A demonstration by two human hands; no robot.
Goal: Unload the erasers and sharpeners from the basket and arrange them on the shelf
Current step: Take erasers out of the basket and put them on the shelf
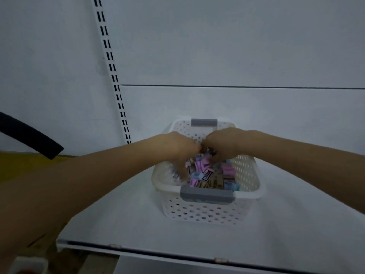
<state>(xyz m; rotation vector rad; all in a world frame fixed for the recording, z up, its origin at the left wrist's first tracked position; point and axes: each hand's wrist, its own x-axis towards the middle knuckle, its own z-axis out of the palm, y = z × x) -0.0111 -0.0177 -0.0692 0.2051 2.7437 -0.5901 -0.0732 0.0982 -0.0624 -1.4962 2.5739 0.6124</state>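
A white perforated basket (pixel 207 212) with grey handles stands on the white shelf (pixel 118 220), near its back wall. Inside lies a pile of small pink, purple, blue and tan erasers and sharpeners (pixel 209 175). Both hands reach down into the basket from above. My left hand (pixel 177 149) has its fingers dug into the left side of the pile. My right hand (pixel 223 143) is curled over the far middle of the pile, close to the left hand. The fingertips of both are blurred and partly buried, so what they hold is hidden.
The shelf's front edge (pixel 177 254) carries a dark strip with small clips. A slotted upright (pixel 116 80) runs up the back panel at left. A dark curved bar (pixel 29 135) juts in from the left over a yellow surface (pixel 19 165).
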